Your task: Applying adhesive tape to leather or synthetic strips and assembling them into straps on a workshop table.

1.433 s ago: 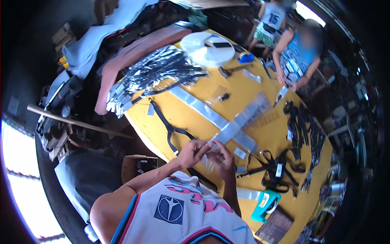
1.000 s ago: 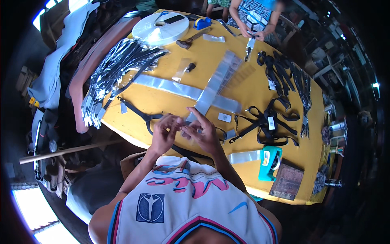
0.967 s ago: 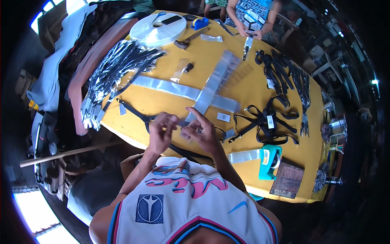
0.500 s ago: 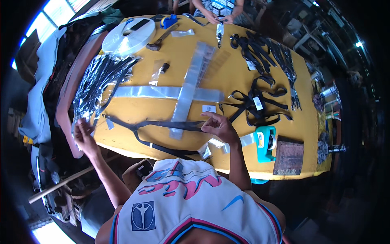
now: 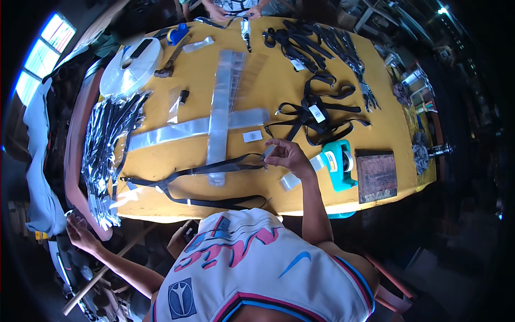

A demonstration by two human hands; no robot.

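My right hand [image 5: 288, 160] is raised over the near middle of the table, thumb and fingers pinched on a small piece of clear plastic [image 5: 268, 152]. Just left of it, a black strap with a forked end [image 5: 201, 169] lies stretched across the tabletop. My left hand [image 5: 81, 235] is out past the table's left edge, fingers curled, with a tiny white bit [image 5: 68, 213] at the fingertips that is too small to name. Beside that edge lies a pile of black straps in clear plastic sleeves [image 5: 104, 155].
A teal tape dispenser [image 5: 338, 167] and a dark block [image 5: 376, 176] sit at the right. Black strap harnesses [image 5: 316, 110], long clear plastic strips [image 5: 217, 118], a hammer [image 5: 170, 60] and a white roll [image 5: 131, 67] lie on the yellow table [image 5: 177, 96]. Another person's hands [image 5: 217, 12] work opposite.
My left hand has swung left and nearer, away from the sleeved straps and off the table. My right hand has stayed beside the forked strap. The view has turned slightly.
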